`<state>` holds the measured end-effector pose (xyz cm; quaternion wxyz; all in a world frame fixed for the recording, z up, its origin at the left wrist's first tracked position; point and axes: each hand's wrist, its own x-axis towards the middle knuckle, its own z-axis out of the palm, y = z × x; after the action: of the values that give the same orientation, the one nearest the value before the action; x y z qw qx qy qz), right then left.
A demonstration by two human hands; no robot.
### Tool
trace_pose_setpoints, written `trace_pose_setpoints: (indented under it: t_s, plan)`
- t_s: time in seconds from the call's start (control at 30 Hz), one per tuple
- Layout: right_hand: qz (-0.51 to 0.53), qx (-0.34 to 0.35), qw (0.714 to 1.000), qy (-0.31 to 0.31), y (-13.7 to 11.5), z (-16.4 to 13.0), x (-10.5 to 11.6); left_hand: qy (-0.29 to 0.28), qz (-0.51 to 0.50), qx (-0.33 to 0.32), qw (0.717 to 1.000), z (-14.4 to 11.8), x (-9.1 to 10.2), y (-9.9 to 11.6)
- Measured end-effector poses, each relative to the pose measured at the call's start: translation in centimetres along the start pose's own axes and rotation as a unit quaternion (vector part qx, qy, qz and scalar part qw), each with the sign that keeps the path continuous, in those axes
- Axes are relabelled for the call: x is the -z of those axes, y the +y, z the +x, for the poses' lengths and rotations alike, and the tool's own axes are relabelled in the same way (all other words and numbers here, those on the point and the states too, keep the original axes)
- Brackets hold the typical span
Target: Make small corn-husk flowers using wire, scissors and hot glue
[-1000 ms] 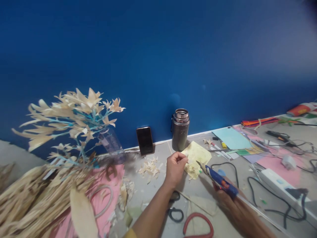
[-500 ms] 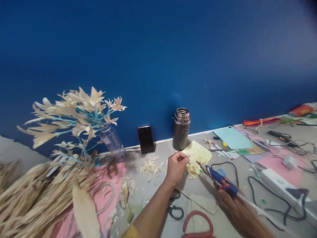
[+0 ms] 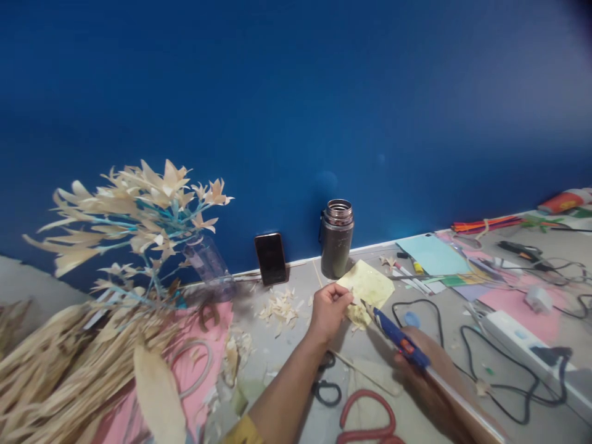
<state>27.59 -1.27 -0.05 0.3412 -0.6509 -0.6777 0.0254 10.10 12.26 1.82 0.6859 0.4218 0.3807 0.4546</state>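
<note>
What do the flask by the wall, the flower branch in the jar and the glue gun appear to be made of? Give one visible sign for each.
Flask: probably metal, dull grey brushed body with a shinier ring at the mouth.
Flower branch: petals look like dried husk or stiff paper, matte cream with sharp cut tips; stems are pale blue, material unclear.
Glue gun, in the right hand: likely plastic, smooth blue shell with a red patch.

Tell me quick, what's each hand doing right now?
Left hand: closed, pinching a small pale piece too small to identify.
Right hand: closed around the blue glue gun.
</note>
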Motion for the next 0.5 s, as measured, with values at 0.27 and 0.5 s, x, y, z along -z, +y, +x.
trace_pose_setpoints:
  t_s: [0.27, 0.5]
  plan:
    - [-0.100, 0.064, 0.993, -0.023, 0.8, -0.1, -1.0, -0.008, -0.061, 0.053, 0.997, -0.1, 0.1, 0.2]
    - [-0.093, 0.118, 0.988, -0.037, -0.4, -0.3, -0.2, 0.000, -0.056, 0.037, 0.998, -0.4, -0.4, 0.6]
